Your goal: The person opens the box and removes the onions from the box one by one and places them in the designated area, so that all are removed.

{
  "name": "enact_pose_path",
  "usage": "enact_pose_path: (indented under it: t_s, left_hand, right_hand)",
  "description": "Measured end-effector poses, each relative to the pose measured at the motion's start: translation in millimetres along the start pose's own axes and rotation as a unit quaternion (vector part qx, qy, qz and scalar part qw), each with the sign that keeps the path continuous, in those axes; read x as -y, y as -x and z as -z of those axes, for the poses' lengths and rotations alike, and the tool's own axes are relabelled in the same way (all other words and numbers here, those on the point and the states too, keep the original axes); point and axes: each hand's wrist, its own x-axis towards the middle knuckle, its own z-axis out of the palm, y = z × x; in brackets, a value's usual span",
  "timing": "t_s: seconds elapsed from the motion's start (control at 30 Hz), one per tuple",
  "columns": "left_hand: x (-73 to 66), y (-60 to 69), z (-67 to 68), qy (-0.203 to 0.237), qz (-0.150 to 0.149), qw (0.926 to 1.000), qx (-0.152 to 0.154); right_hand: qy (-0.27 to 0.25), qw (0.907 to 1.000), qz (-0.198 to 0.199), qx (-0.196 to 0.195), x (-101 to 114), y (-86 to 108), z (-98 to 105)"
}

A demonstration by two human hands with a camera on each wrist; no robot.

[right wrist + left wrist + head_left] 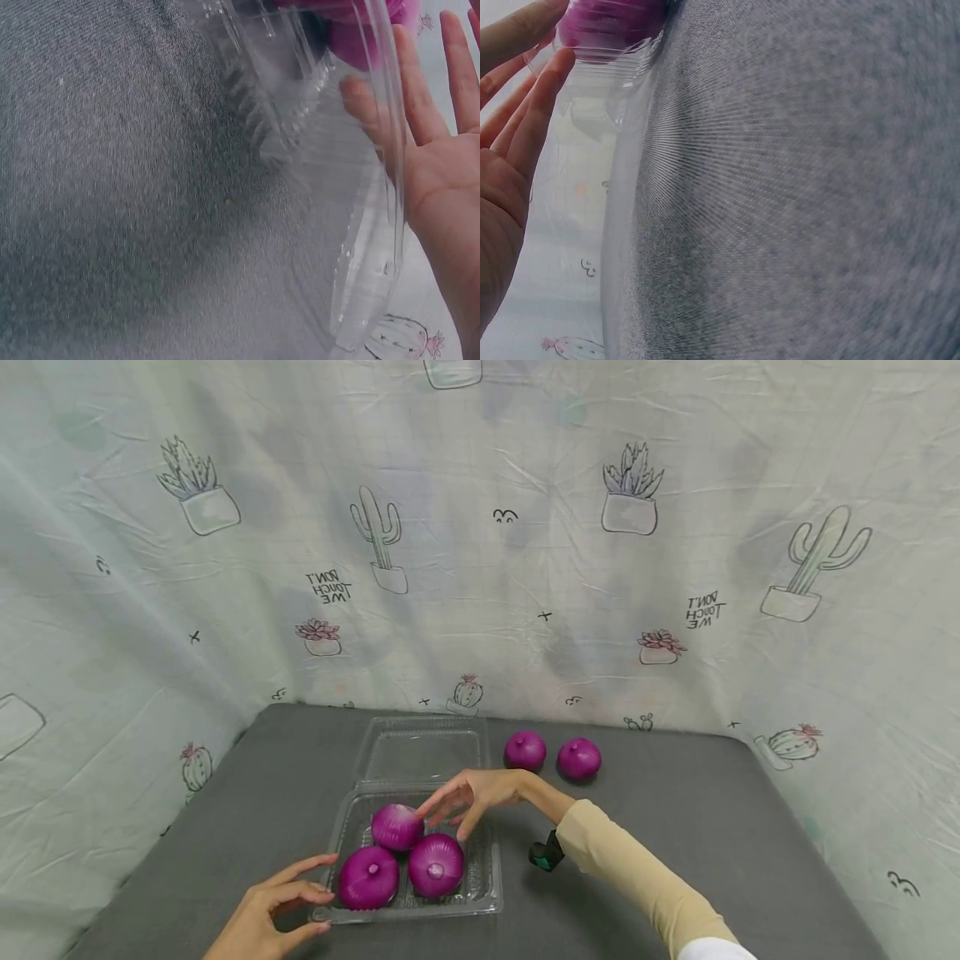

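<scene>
A clear plastic clamshell box [491, 885] lies with its lid [423, 752] folded back. Inside are three purple onions: one at the front left [368, 878], one at the front right [437, 866] and one behind [397, 827]. My right hand [480, 793] hovers over the box beside the rear onion, fingers spread and relaxed, gripping nothing. At the box's front left corner is my left hand [273, 910], its fingers loosely bent near the rim; whether they touch it I cannot tell. In the left wrist view an onion [611, 30] shows through the box wall.
Two more purple onions, one [525, 750] and another [579, 759], rest on the grey tabletop [675, 827] right of the lid. A cactus-print curtain [510, 568] encloses the back and sides. A dark wrist camera [546, 852] hangs under the right wrist.
</scene>
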Motion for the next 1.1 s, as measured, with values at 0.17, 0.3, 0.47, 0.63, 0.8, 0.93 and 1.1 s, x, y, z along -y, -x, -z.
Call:
enact_pose_path:
  t_s: [0.17, 0.3, 0.47, 0.63, 0.8, 0.93, 1.1]
  left_hand:
    - [-0.1, -1.8, -0.1, -0.001, -0.003, 1.0000, 0.002]
    - [-0.9, -2.7, 0.9, -0.004, 0.008, 1.0000, 0.002]
    - [-0.3, -1.9, 1.8, -0.003, 0.008, 1.0000, -0.001]
    - [2.8, -0.2, 0.4, 0.022, -0.025, 0.9995, 0.002]
    - [2.1, 0.4, 0.0, 0.030, -0.015, 0.9994, 0.006]
    - [-0.1, 0.6, 0.9, 0.017, 0.019, 0.9997, 0.003]
    - [0.3, 1.6, -0.2, 0.019, 0.013, 0.9997, 0.004]
  right_hand:
    - [-0.008, 0.9999, -0.004, -0.005, 2.1, 0.1, 2.4]
    - [0.000, 0.9999, -0.011, -0.011, 5.1, 1.9, 4.8]
    - [0.030, 0.9991, -0.026, 0.014, 5.8, -3.7, 4.8]
    - [0.034, 0.9979, -0.039, 0.040, 2.1, -12.4, 2.9]
    - [0.041, 0.9964, -0.049, 0.057, -1.3, -17.2, -0.8]
    - [0.044, 0.9953, -0.065, 0.057, -0.6, -17.9, -3.7]
    - [0.052, 0.9931, -0.085, 0.061, -1.1, -19.5, -7.3]
